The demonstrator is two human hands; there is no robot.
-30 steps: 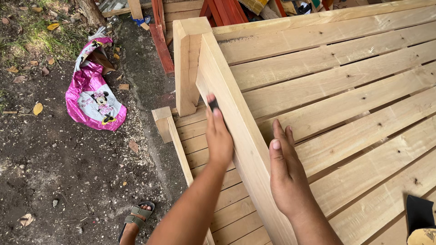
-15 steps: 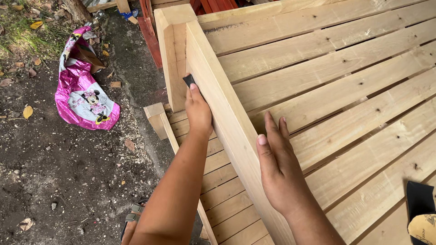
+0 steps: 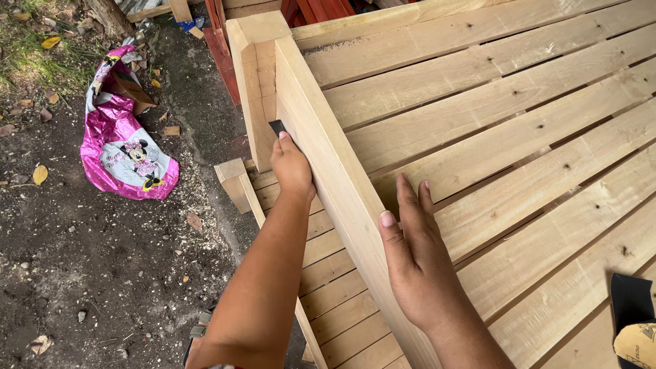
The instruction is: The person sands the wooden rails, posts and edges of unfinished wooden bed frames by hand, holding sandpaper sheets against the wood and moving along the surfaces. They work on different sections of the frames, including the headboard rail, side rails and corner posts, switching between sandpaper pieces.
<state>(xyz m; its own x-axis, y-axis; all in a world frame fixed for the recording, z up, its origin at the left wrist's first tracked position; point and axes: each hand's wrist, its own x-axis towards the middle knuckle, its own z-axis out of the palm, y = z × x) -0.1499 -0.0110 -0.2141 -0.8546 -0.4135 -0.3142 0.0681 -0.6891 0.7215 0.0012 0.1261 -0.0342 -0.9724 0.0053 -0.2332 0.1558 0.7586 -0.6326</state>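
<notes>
Sandpaper (image 3: 277,128), dark and small, pinched under the fingertips of the left hand (image 3: 292,167) and pressed flat against the outer face of the upright board (image 3: 328,171), just below the square corner post (image 3: 254,75). Right hand (image 3: 417,263) spread open with fingers released, gripping nothing, palm laid against the inner side of the same board above the slatted deck (image 3: 519,130). Likely trouble: only a sliver of paper showing past the fingers, so easily slipped out from under them, leaving bare skin to drag over raw wood and pick up splinters. Board edge sharp and unfinished near the knuckles, so possibly scraped on a hard stroke toward the post. Uneven pressure from fingertips alone, perhaps gouging or leaving patchy spots. Open palm on the far side offering only light bracing, so some wobble possible. Spare sheet (image 3: 632,321) lying on the slats at the lower right, well apart. Pink foil balloon (image 3: 126,154) crumpled on the dirt ground (image 3: 82,273) to the left, a slippery thing underfoot.
</notes>
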